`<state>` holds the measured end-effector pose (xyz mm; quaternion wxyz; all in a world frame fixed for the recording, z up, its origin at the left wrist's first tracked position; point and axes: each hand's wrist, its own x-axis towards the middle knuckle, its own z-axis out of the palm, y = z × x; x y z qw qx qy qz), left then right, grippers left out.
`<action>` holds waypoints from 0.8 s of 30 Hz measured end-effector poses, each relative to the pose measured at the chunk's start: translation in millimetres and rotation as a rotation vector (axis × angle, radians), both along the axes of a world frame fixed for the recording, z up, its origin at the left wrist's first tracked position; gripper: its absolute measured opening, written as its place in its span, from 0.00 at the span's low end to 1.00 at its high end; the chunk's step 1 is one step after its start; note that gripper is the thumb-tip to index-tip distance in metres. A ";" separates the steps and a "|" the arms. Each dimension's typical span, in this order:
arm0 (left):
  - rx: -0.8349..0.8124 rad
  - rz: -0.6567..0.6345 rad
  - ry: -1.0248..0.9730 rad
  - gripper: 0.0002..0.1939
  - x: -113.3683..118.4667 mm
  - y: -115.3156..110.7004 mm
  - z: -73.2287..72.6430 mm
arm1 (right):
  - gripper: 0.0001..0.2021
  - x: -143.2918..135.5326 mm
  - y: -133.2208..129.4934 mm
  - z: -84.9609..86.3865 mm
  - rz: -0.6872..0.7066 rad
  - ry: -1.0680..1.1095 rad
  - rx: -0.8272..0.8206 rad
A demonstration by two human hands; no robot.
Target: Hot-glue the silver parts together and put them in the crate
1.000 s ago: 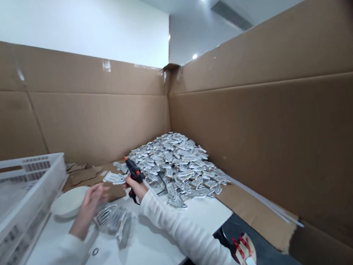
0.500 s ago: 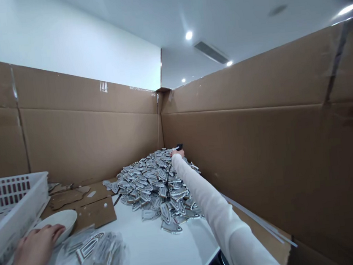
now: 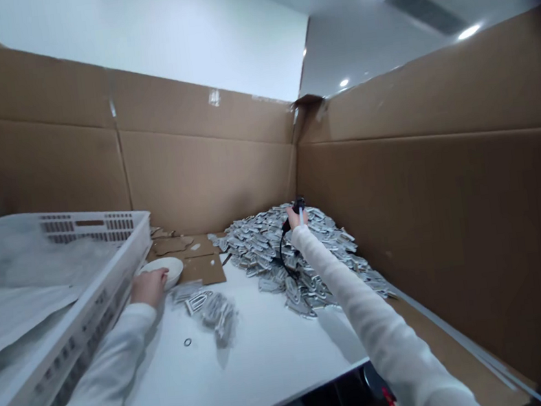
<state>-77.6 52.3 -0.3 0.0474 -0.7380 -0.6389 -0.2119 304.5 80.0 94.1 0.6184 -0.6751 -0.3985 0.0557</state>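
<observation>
My left hand (image 3: 149,287) reaches over the near rim of a white bowl (image 3: 174,267), its fingertips pinched together inside it. What they hold, if anything, is too small to make out. My right hand (image 3: 294,217) stretches far out above a big heap of grey and white flat pieces (image 3: 255,240). It grips a black corded tool (image 3: 300,203) with a white stick, which looks like a glue gun. The tool's black cord (image 3: 282,254) hangs down onto the heap. Clear bags of similar pieces (image 3: 218,313) lie between the two arms.
A white plastic crate (image 3: 125,262) with clear film and white sheets stands along the left. Tall cardboard walls (image 3: 207,164) enclose the table (image 3: 269,366). Torn cardboard (image 3: 204,269) lies behind the bowl, and a small dark ring (image 3: 187,342) rests on the tabletop.
My view has swung left, bringing more of the crate and my left arm into sight. The right hand has turned the tool more upright over the heap. The left hand stays at the bowl.
</observation>
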 end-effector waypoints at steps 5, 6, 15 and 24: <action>-0.004 0.084 0.024 0.16 1.5 -2.8 -1.0 | 0.09 -106.9 -28.7 -71.2 0.953 -0.077 -0.175; 0.020 0.088 0.037 0.16 1.8 -4.3 -1.2 | 0.09 -123.7 -33.9 -84.6 1.074 -0.105 -0.181; 0.138 0.032 0.079 0.16 4.7 -8.0 -3.6 | 0.05 -148.7 -50.9 -131.0 0.931 -0.220 0.062; 0.032 0.028 0.087 0.13 4.0 -2.7 -3.0 | 0.05 -151.6 -60.9 -134.7 0.880 -0.206 0.121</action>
